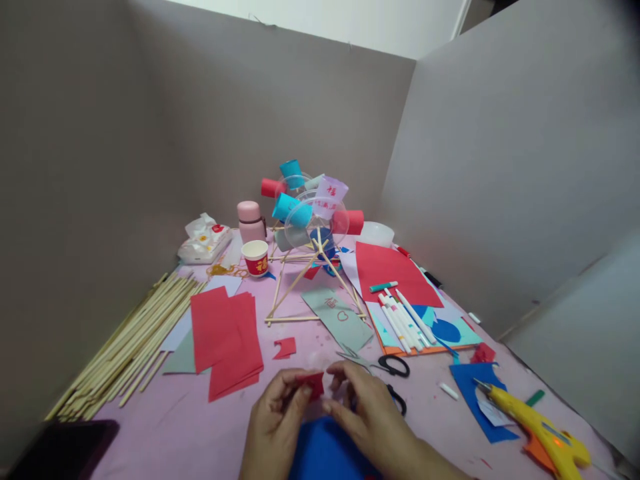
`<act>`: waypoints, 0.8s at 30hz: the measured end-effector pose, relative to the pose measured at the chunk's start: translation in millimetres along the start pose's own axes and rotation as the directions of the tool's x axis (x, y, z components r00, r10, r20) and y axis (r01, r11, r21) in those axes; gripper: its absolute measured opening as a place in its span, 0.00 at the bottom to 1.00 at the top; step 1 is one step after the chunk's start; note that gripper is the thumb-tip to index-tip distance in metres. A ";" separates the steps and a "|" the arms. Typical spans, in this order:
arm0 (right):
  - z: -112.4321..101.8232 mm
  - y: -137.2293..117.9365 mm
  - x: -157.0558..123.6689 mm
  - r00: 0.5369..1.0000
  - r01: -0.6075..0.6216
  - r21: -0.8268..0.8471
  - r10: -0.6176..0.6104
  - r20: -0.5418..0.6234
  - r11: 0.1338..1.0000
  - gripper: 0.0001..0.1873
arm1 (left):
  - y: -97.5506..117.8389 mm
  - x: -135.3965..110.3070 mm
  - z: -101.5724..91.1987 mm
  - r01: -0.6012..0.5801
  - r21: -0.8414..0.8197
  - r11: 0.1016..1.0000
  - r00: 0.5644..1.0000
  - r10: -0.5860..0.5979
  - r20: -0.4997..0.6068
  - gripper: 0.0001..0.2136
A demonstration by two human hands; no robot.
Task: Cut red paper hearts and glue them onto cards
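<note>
Close to the table's front edge, my left hand (276, 419) pinches a small piece of red paper (314, 384) between thumb and fingers. My right hand (367, 408) is just to the right of it, thumb and fingers apart, with nothing visible between them. Under both hands lies a blue sheet (325, 457). Scissors (373, 364) with black handles rest just behind my right hand, which partly covers them. Another red paper scrap (285, 347), with a notch cut in it, lies behind my left hand.
A stick-framed wheel model (319, 247) with paper tubes stands at the back. Wooden sticks (135, 340) and red sheets (235, 343) lie left, markers (405, 320) right. A yellow glue gun (540, 427) rests front right. A paper cup (256, 259) and pink bottle (251, 222) stand behind.
</note>
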State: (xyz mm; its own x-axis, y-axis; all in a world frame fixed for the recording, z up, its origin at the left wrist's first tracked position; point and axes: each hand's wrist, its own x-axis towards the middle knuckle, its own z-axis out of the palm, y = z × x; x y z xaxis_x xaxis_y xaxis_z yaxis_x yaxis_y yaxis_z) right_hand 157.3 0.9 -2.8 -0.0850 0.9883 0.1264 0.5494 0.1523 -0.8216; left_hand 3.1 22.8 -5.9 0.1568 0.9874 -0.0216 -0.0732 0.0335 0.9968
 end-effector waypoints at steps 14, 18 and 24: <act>15.2 -2.0 7.6 1.000 0.029 0.289 -0.027 -0.010 0.957 0.09 | -12.8 4.8 3.3 0.105 -0.175 0.979 0.994 -0.096 0.061 0.07; 16.4 0.8 6.7 0.985 -0.159 0.526 0.096 0.146 0.836 0.18 | -7.6 0.4 5.0 0.191 -0.239 0.952 0.978 -0.164 0.129 0.12; 21.0 5.0 0.5 0.895 -0.385 0.689 0.066 0.441 0.615 0.24 | 4.6 -3.8 -7.0 0.407 -0.312 0.859 0.861 -0.246 0.445 0.30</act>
State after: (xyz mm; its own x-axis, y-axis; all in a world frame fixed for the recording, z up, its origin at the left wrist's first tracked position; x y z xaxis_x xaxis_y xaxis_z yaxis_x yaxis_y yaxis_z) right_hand 142.6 2.2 -18.6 -0.4069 0.8943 -0.1862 -0.2020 -0.2869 -0.9364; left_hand -4.8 20.2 -1.8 0.5916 0.7729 -0.2294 -0.3062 0.4786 0.8229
